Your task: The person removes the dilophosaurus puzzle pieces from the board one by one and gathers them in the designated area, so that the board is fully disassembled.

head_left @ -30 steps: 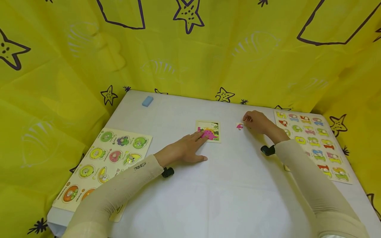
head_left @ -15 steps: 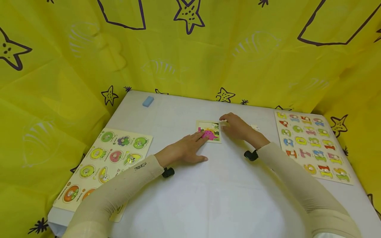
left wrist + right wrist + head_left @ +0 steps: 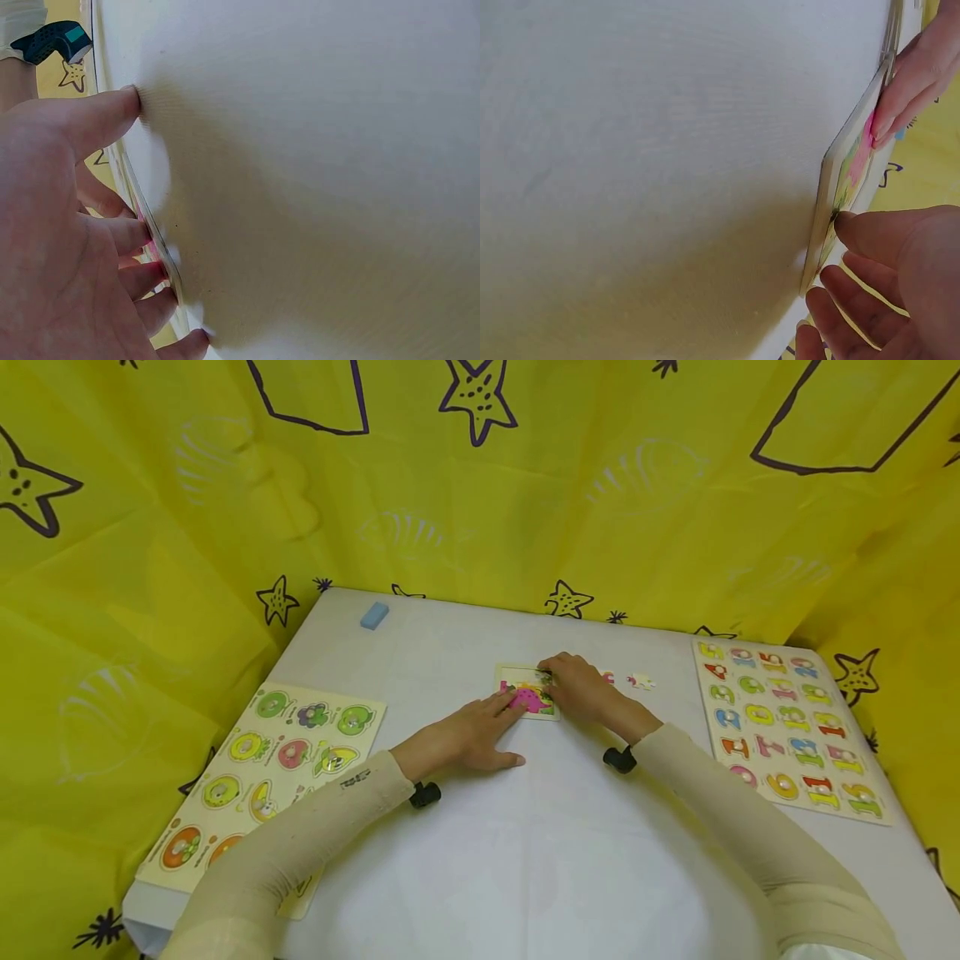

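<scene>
A small square jigsaw puzzle with a pink dinosaur lies in a pale wooden frame at the middle of the table. Its upper left part shows bare backing. My left hand rests on it with straight fingers, the fingertips on the dinosaur and the thumb on the tabletop. Curled over the upper right corner, my right hand has its thumb and forefinger at a green-and-dark puzzle piece in the frame. In the right wrist view the thumb touches the picture. Two loose puzzle pieces lie right of this hand.
On the left lies a fruit peg board, partly under the left sleeve. A number peg board lies at the right edge. One blue block sits at the back left. Yellow patterned cloth hangs behind the table.
My right hand has moved left from beside the loose pieces to the puzzle's upper right corner, uncovering them. The left hand stays where it was.
</scene>
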### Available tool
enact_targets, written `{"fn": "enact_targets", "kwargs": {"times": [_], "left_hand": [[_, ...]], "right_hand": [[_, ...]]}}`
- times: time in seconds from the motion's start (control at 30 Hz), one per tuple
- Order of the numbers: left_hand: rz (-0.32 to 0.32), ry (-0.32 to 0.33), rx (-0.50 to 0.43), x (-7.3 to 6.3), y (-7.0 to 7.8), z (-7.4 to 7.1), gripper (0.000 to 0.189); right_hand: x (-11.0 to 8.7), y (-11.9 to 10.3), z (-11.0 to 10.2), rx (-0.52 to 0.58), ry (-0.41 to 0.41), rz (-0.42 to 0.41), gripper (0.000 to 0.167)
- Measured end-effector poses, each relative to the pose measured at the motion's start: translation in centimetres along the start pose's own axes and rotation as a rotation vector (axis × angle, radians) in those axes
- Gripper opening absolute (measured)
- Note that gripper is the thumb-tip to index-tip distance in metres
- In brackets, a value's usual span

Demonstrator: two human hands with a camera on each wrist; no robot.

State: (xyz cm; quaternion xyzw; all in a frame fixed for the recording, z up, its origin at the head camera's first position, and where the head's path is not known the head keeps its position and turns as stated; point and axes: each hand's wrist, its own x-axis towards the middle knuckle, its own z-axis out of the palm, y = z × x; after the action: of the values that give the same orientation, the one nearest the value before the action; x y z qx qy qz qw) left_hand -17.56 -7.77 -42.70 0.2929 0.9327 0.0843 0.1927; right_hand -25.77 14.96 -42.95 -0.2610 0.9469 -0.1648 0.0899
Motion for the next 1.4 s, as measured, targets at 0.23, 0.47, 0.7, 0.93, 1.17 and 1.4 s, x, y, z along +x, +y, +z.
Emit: {"fn": "enact_targets", "kwargs": {"times": [0.23,0.47,0.7,0.93,1.17,1.4], "left_hand": [[0.004,0.000,-0.007,-0.1,0.1,-0.1,0.093],[0.002,-0.001,-0.005,0.0,0.0,0.0,0.094],[0.008,0.008,0.002,0.2,-0.2,0.1,0.094],[0.003,-0.003,-0.017,0.1,-0.2,0.0,0.093],[0.006,-0.004,-0.014,0.1,-0.1,0.0,0.094],[0.000,-0.002,-0.011,0.2,-0.1,0.0,0.094]], "right_hand": [[-0.5,-0.4,-0.1,-0.040,0.014,-0.040,0.045],[-0.6,-0.4,-0.4,-0.027,0.040,-0.047,0.040],[-0.1,-0.1,-0.4,0.009,0.049,-0.055,0.032],[0.2,0.1,-0.3,0.037,0.007,-0.016,0.032],[0.4,0.4,-0.2,0.025,-0.016,-0.029,0.034],[0.5,0.5,-0.3,0.027,-0.026,-0.027,0.037]]}}
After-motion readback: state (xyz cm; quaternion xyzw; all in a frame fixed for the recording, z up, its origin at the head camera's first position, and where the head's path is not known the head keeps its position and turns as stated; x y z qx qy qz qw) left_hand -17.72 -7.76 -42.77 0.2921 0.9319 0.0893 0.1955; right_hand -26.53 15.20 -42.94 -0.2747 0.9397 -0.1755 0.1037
